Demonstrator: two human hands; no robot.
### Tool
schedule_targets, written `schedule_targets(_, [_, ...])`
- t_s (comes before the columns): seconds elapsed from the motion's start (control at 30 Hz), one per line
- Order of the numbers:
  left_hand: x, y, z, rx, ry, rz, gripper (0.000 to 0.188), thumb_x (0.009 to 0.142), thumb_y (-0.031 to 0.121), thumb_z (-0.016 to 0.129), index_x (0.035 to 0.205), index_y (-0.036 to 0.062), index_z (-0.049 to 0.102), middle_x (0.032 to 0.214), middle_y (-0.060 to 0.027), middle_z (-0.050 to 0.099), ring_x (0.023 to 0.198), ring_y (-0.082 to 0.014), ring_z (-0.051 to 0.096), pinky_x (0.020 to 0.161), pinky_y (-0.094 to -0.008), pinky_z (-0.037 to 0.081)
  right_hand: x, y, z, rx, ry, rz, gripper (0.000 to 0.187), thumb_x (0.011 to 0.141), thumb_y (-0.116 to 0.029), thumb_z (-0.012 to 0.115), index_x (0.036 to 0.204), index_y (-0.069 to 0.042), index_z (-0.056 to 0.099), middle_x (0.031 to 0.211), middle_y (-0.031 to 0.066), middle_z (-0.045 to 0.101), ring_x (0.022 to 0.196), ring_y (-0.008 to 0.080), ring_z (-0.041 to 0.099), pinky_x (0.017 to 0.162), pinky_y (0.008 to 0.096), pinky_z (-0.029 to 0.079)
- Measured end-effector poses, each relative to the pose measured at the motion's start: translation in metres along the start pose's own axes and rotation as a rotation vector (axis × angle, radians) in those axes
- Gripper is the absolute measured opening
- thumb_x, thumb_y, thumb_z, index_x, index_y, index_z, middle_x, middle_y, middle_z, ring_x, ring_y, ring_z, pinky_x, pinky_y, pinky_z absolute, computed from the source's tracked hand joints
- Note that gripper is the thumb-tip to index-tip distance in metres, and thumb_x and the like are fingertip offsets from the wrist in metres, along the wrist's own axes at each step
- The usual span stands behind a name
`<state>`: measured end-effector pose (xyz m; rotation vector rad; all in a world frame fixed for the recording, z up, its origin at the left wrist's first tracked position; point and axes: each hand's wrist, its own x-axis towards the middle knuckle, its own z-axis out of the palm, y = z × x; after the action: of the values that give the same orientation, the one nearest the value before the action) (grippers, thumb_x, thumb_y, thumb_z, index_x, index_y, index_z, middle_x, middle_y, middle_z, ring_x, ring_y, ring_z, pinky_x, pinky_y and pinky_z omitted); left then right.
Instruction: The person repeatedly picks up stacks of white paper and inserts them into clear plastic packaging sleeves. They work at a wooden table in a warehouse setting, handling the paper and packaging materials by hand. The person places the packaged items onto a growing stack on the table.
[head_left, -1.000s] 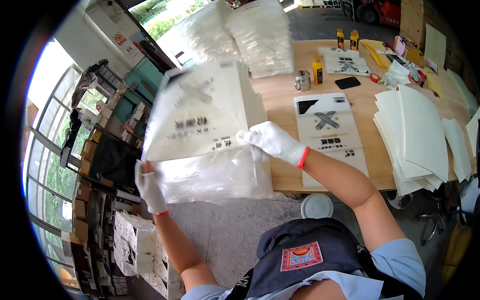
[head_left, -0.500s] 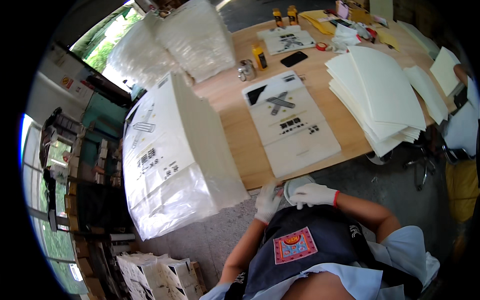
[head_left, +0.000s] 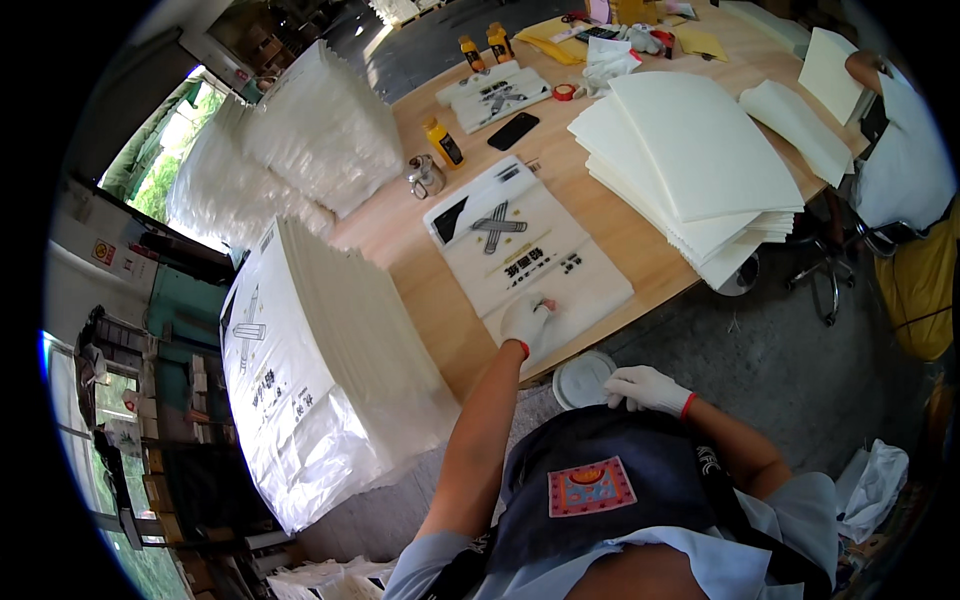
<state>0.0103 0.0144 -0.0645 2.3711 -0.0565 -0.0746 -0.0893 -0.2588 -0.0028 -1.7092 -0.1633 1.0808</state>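
- Your left hand [head_left: 525, 320], in a white glove with a red cuff, rests on the near end of the printed white bag [head_left: 525, 255], fingers curled down against it; you cannot tell whether they pinch the film or only press on it.
- That bag lies flat on the wooden surface [head_left: 640, 250], close to its near edge, its black cross mark and dark print facing up.
- Your right hand [head_left: 645, 388], gloved the same way, is below the surface's edge, fingers loosely curled beside a round white lid or bucket top [head_left: 580, 378] down near the floor; whether it touches the lid is not clear.
- To your left, a tall bundle of the same printed bags [head_left: 320, 370], wrapped in clear film, stands at the surface's end.
- Beyond it, two heaps of clear plastic bags [head_left: 300, 150] lie on the far left of the surface.
- To the right of the flat bag sits a thick stack of plain white sheets [head_left: 690, 160], fanned at the edges.
- Further back are a black phone [head_left: 514, 131], a yellow bottle [head_left: 444, 143] with a black cap, a small glass jar [head_left: 424, 178], and another printed bag [head_left: 497, 95].
- At the far right another person's sleeve [head_left: 905, 150] shows near a smaller pile of sheets [head_left: 800, 115].
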Motion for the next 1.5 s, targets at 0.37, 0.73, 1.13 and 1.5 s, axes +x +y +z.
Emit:
schedule_targets(0.37, [0.007,0.031,-0.015,-0.230,0.103,0.093,0.021,0.088,0.018,0.055,0.076,0.0031,0.062,0.080,-0.0100,0.061,0.076,-0.0190,0.059,0.069,-0.0319,0.044,0.117,-0.058,-0.019,-0.047,0.371,-0.347,0.040,0.093,-0.041,0.046,0.103,-0.005,0.062,0.095,0.0118,0.066,0.073,0.0229,0.060,0.066,0.0330,0.048])
schedule_targets(0.73, [0.006,0.101,-0.093,-1.217,0.303,0.041,0.021,0.091,0.014,0.058,0.110,0.0084,0.052,0.077,0.0004,0.056,0.058,-0.0034,0.048,0.050,-0.0177,0.038,0.097,-0.019,-0.071,-0.545,0.461,-0.101,0.046,0.089,-0.044,0.046,0.086,-0.003,0.066,0.079,0.0166,0.066,0.073,0.0307,0.064,0.066,0.0435,0.048])
schedule_targets(1.13, [-0.097,0.230,-0.016,-0.213,-0.040,0.839,0.032,0.067,0.003,0.062,0.097,0.0135,0.063,0.074,-0.0077,0.060,0.069,-0.0289,0.061,0.063,-0.0372,0.050,0.110,-0.075,-0.029,-0.768,0.571,-0.370,0.033,0.090,-0.034,0.047,0.095,-0.006,0.063,0.087,0.0117,0.064,0.084,0.0270,0.062,0.073,0.0389,0.048])
schedule_targets(1.5, [-0.031,0.129,-0.011,-0.542,0.192,0.178,0.017,0.090,0.008,0.055,0.107,0.0060,0.060,0.091,-0.0040,0.063,0.064,-0.0090,0.053,0.056,-0.0227,0.044,-0.018,-0.100,-0.109,-1.034,0.944,-0.928,0.015,0.084,-0.022,0.055,0.096,-0.014,0.061,0.095,0.0048,0.061,0.087,0.0267,0.060,0.075,0.0392,0.048])
